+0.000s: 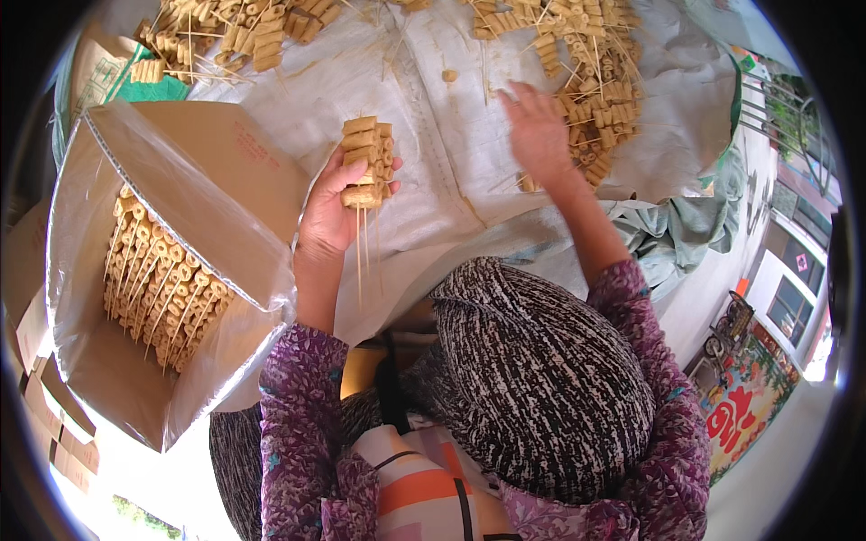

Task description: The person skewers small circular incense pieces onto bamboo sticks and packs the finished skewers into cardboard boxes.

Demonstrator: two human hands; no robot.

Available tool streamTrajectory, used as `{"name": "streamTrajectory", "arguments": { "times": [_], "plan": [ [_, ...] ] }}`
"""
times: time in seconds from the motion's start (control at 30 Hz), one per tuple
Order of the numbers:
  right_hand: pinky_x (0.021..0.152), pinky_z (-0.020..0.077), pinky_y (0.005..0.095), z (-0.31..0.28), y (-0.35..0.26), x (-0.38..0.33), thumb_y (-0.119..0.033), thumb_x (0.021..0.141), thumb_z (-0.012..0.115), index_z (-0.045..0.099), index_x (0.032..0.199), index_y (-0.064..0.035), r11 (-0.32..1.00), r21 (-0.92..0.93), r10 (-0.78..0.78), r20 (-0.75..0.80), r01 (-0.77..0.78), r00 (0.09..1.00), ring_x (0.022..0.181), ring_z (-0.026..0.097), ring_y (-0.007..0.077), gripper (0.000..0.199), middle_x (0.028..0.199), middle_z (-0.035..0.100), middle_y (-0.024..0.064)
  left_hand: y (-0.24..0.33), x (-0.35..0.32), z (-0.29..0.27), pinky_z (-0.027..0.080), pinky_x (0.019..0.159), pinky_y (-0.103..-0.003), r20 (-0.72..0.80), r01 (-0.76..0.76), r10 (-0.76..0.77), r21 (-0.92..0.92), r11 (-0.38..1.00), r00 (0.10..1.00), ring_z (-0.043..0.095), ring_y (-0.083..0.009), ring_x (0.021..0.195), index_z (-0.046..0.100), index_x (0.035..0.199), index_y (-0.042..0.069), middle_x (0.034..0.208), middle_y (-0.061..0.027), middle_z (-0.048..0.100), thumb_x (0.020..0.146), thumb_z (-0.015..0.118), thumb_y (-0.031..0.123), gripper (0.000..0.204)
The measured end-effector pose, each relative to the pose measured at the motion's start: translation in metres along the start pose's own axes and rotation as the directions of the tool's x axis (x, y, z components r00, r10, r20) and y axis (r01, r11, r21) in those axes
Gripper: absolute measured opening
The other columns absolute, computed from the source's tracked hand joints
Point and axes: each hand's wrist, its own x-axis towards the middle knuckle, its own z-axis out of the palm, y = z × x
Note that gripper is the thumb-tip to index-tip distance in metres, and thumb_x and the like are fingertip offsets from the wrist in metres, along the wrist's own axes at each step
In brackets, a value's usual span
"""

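My left hand (325, 213) is closed around a small bunch of skewers (362, 142) threaded with tan, ring-shaped food rolls. Their thin bare sticks point down toward me. Over the white sheet, my right hand (539, 135) reaches out, slightly blurred, its fingers apart and nothing visible in them. Just beside it, on the right, lies a heap of similar skewers (609, 95). A single loose roll (448, 76) rests on the sheet farther off. To my left, a plastic-lined cardboard carton (225, 153) holds rows of packed skewers (167, 275), sticks facing outward.
The white sheet (406, 99) covers the work surface, with another heap of skewers (262, 32) at the far left. Bunched pale green sacking (681, 225) lines the right edge. More cardboard boxes (68, 442) stand at the lower left. A colourful printed panel (744, 406) is at right.
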Motion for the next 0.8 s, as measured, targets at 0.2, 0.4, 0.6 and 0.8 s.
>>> {"name": "streamTrajectory", "arguments": {
  "times": [0.2,0.4,0.6,0.8],
  "plan": [
    [0.111,0.0297,0.0534,0.059,0.08,-0.009,-0.006,0.082,0.056,0.055,0.127,-0.0119,0.987,-0.157,0.011,0.129,0.009,0.992,0.125,0.045,0.0233,0.046,0.129,0.052,0.0059,-0.006,-0.001,0.002,0.053,0.089,-0.042,-0.005,-0.036,0.035,-0.069,0.997,0.999,0.059,-0.0296,0.114,0.039,0.141,0.005,0.133,-0.0155,0.053,0.092,0.06,0.024,0.058],
    [0.103,0.0397,0.0487,0.037,0.067,0.005,-0.012,0.082,0.06,0.059,0.121,-0.0118,0.992,-0.056,-0.117,-0.094,0.112,0.989,0.11,0.057,0.0225,0.039,0.112,0.062,0.004,-0.005,0.002,-0.004,0.051,0.093,-0.043,-0.019,-0.062,0.061,-0.08,0.995,0.998,0.057,-0.0286,0.117,0.039,0.142,0.003,0.133,-0.0151,0.054,0.095,0.057,0.03,0.057],
    [0.081,0.0554,0.0364,-0.053,-0.042,0.046,-0.026,0.094,0.059,0.059,0.124,-0.0088,0.29,0.915,0.049,0.279,-0.281,0.959,0.093,0.068,0.0188,0.035,0.108,0.068,0.0075,-0.004,0.003,0.008,0.045,0.1,-0.046,-0.07,-0.175,0.166,-0.135,0.975,0.984,0.051,-0.028,0.124,0.04,0.14,0.003,0.135,-0.0133,0.053,0.094,0.058,0.029,0.056],
    [0.08,0.0518,0.0345,-0.044,-0.099,0.042,-0.029,0.098,0.053,0.055,0.128,-0.0041,-0.573,0.693,-0.202,0.398,-0.438,0.895,0.098,0.065,0.019,0.039,0.111,0.065,0.008,0.0,0.005,0.037,0.04,0.104,-0.041,-0.101,-0.293,0.293,0.018,0.956,0.951,0.05,-0.0237,0.124,0.041,0.139,0.003,0.133,-0.0105,0.053,0.095,0.055,0.026,0.051]
  ]
}}
